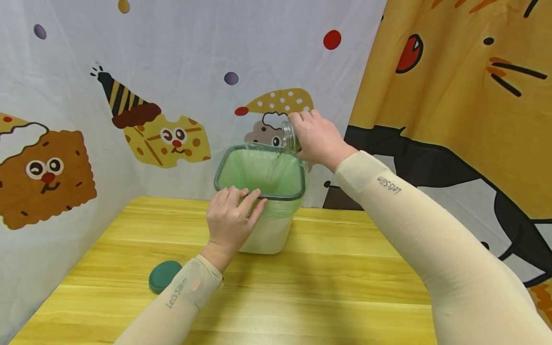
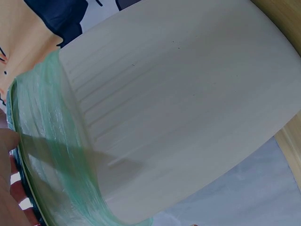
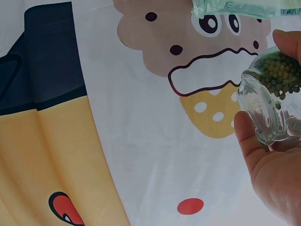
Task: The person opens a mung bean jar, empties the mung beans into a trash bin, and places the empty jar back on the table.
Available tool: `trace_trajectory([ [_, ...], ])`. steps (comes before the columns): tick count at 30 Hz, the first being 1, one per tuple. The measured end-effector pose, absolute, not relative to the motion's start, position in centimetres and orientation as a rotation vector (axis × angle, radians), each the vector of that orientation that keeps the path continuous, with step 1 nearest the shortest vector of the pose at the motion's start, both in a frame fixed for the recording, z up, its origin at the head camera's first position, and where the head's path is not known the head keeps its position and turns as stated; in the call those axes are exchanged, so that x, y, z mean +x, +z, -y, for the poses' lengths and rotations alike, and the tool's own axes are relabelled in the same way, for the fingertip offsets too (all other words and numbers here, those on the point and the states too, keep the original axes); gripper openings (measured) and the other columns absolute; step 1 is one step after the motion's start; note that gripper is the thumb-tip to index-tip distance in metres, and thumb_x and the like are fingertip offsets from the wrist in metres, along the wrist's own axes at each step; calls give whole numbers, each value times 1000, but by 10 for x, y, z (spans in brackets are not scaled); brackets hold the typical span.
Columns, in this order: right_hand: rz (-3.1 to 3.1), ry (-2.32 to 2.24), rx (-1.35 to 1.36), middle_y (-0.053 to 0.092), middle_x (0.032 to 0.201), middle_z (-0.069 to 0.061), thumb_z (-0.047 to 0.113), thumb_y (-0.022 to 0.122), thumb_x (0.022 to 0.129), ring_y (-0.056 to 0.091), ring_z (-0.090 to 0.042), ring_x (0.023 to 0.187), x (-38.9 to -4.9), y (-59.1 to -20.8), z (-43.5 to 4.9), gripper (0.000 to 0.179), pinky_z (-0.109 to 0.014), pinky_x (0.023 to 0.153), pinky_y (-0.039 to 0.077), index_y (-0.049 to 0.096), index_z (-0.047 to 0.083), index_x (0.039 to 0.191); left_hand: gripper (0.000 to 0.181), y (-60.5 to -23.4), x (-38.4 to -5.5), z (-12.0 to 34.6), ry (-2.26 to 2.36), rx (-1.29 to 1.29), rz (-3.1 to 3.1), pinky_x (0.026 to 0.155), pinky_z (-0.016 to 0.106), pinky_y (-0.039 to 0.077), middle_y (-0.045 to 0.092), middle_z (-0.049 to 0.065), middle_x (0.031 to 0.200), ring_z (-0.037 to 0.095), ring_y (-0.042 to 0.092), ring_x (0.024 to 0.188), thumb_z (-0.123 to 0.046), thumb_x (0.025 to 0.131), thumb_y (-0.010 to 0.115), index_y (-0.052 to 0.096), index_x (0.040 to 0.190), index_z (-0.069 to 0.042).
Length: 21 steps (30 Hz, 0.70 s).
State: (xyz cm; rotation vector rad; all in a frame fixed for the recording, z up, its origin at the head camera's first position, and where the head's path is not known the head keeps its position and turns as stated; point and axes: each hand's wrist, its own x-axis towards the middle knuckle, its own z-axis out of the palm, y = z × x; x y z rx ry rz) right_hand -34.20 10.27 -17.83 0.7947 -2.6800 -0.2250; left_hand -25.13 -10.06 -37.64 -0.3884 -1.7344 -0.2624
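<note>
The right grip (image 1: 320,139) is curled around the tilted jar (image 1: 290,137), its mouth pointing left over the bin (image 1: 264,235); the left grip (image 1: 229,216) pinches the near rim (image 1: 282,197).

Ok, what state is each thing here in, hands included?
Bin, upright, open-topped
Green bag, lining the bin, folded over its edge
Glass jar, uncapped, tipped sideways towards the bin
Green pellets, inside the jar
Round green lid, lying flat on the table
Left hand, gripping the bin's near edge
Right hand, gripping the jar

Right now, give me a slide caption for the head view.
Right hand holds a tilted glass jar over a green-lined bin; left hand grips its near rim.
</note>
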Motion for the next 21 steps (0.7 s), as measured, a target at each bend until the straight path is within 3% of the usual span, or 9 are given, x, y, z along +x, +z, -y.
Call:
trace_trajectory([
  [21,2660,-272,797,53,154,-23,23,90,85,50,-43,140,-341,-178,-102,90,-54,113,53,41,2,157,22,-377,-252,100,-261,-384,1727,84,45,62,75,7,91,30,69,82,-37,93,83,85,104,-18],
])
